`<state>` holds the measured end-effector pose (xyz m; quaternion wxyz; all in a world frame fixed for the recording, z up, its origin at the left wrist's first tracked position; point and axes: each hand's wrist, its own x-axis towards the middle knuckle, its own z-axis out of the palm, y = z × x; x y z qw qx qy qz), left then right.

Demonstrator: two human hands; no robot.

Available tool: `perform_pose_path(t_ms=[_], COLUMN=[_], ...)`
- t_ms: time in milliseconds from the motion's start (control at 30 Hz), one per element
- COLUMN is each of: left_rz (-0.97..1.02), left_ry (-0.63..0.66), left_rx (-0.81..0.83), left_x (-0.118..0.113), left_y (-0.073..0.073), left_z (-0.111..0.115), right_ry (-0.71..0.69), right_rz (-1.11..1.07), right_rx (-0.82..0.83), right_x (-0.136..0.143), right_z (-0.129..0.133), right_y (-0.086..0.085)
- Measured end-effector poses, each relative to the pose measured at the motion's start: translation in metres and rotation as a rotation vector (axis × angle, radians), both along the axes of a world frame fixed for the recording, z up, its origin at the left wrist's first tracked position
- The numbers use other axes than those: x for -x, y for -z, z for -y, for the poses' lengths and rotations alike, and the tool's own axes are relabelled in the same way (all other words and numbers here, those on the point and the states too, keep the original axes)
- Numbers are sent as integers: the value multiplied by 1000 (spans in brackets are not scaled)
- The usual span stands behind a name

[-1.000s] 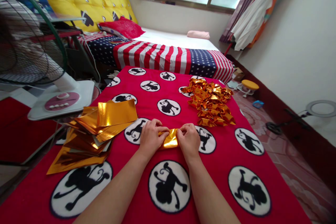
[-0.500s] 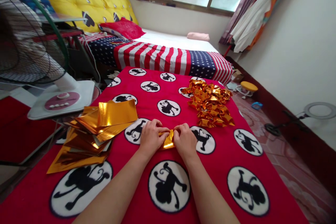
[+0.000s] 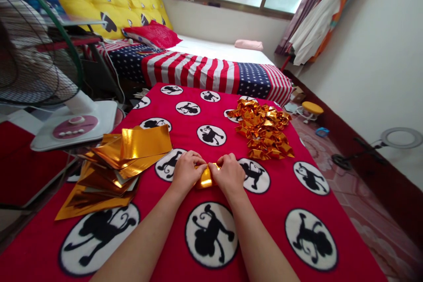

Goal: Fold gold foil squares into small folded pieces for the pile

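Note:
Between my two hands lies a small folded piece of gold foil paper (image 3: 206, 179), low on the red cloth with monkey prints (image 3: 264, 238). My left hand (image 3: 187, 171) grips its left side, thumb and fingers pinched together. On the opposite side my right hand (image 3: 230, 173) pinches the paper, with the fingers curled. The fingertips partly cover the folds. To the left is a loose stack of flat gold foil sheets (image 3: 145, 143). A heap of folded gold paper ingots (image 3: 264, 128) lies beyond my right hand.
A fan on a white base (image 3: 99, 119) stands close by the table's left side. Past the far edge is a bed with a striped, starred cover (image 3: 191, 70). A yellow stool (image 3: 312, 107) and a ring-light stand (image 3: 401, 138) are on the floor at right.
My right hand's thumb and fingertips have shifted slightly left over the gold paper, and more of its right end shows. Both hands keep hold of it. The view has shifted slightly.

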<state>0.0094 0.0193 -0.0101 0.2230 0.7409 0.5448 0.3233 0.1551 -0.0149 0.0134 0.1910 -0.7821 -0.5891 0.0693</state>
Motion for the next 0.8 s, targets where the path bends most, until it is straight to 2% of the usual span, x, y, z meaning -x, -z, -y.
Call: perform_pose_path(t_ms=[400, 800], left_rz=[-8, -21], left_ry=[6, 13], left_rx=[2, 3], left_x=[1, 0], left_y=[0, -4], left_z=[0, 3], right_ry=[7, -31], right_rz=[-73, -177], right_rx=[16, -100], right_x=[-15, -23], right_z=[-5, -1], right_y=[5, 8])
